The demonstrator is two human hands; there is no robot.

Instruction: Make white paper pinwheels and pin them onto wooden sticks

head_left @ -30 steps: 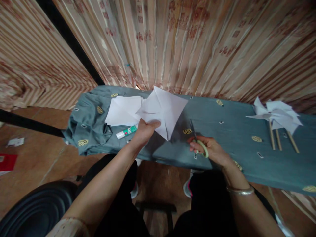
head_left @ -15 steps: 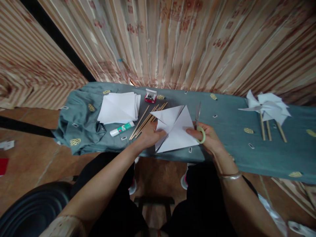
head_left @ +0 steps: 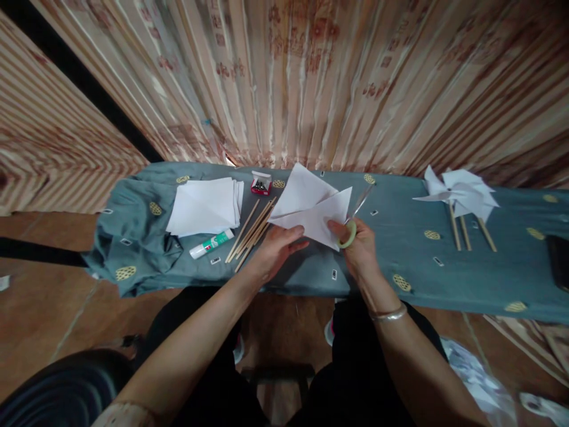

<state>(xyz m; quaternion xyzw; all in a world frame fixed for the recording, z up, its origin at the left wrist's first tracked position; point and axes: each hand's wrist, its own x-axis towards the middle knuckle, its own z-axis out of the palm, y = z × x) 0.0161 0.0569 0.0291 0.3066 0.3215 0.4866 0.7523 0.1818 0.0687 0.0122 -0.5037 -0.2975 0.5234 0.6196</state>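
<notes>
While the cut white sheet (head_left: 311, 204) is held up over the blue-green cloth (head_left: 400, 207), its lower edge is met by both hands, so that it sits between them and slightly beyond. Its lower right corner is pinched by the right hand (head_left: 359, 244), in which the green-handled scissors (head_left: 354, 230) are also gripped, their blades pointed away and to the right. By the left hand (head_left: 280, 249) the lower left edge is touched with the thumb, a finger being stretched out below; whether the paper is clasped there cannot be told. Both forearms are extended forward, angled inward toward the sheet.
</notes>
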